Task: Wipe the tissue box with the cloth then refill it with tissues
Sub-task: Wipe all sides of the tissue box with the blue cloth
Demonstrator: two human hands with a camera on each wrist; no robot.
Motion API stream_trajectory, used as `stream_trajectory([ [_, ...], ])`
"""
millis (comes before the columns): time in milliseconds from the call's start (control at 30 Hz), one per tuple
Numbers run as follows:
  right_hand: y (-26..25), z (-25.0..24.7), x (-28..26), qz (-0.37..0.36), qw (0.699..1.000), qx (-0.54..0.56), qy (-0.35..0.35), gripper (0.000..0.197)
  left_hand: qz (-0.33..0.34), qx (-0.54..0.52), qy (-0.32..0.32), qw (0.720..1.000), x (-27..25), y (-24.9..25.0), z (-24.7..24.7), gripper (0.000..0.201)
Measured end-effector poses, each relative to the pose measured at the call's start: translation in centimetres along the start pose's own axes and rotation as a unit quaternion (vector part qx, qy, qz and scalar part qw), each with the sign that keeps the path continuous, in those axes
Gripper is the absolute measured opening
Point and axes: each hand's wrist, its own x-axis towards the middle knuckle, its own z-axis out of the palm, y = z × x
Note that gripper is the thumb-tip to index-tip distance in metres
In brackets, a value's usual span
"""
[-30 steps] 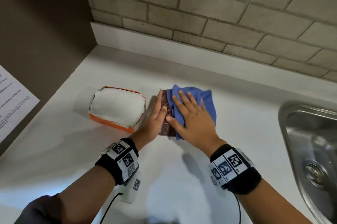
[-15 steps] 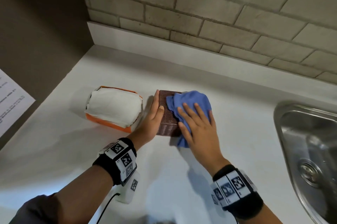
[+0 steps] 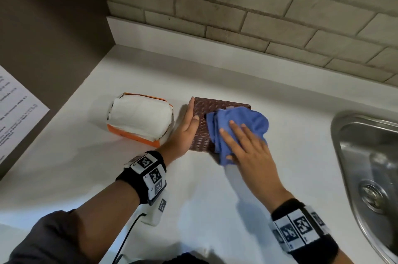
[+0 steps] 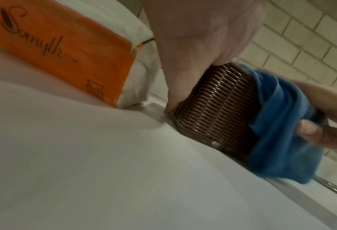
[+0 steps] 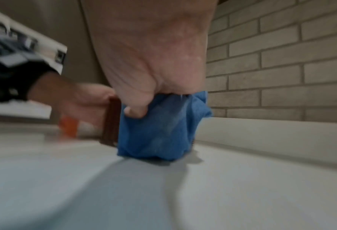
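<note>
Head view: brown woven tissue box (image 3: 212, 117) sits on the white counter (image 3: 193, 210), well left of the steel sink (image 3: 366, 167). Left hand (image 3: 185, 132) braces the box's left side, fingers straight. Right hand (image 3: 247, 147) presses the blue cloth (image 3: 241, 126) onto the box's top and front edge. Orange tissue pack (image 3: 140, 120) lies just left of the box.

Left wrist view: thumb on top of the box (image 4: 216, 105); the cloth (image 4: 281, 132) hangs over the box's front.

Right wrist view: blurred; thumb (image 5: 134, 112) curls around the cloth (image 5: 159, 129).
</note>
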Motion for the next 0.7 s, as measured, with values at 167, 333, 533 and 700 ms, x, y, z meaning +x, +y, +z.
stream_trajectory([
  [167, -0.7, 0.4, 1.1, 0.062, 0.996, 0.018, 0.056, 0.051, 0.004, -0.021, 0.001, 1.0, 0.2, -0.6, 0.0, 0.049],
  [333, -2.4, 0.3, 3.3, 0.036, 0.998, 0.045, 0.034, 0.053, 0.013, -0.001, 0.003, 1.0, 0.2, -0.5, -0.1, 0.061],
  [533, -0.6, 0.3, 1.6, 0.074, 0.985, 0.121, 0.103, 0.054, 0.005, -0.001, -0.012, 1.0, 0.2, -0.3, -0.3, 0.057],
  [700, -4.1, 0.6, 4.1, 0.016, 0.993, 0.087, 0.08, 0.063, 0.025, 0.003, -0.005, 1.0, 0.4, -0.6, -0.3, 0.056],
])
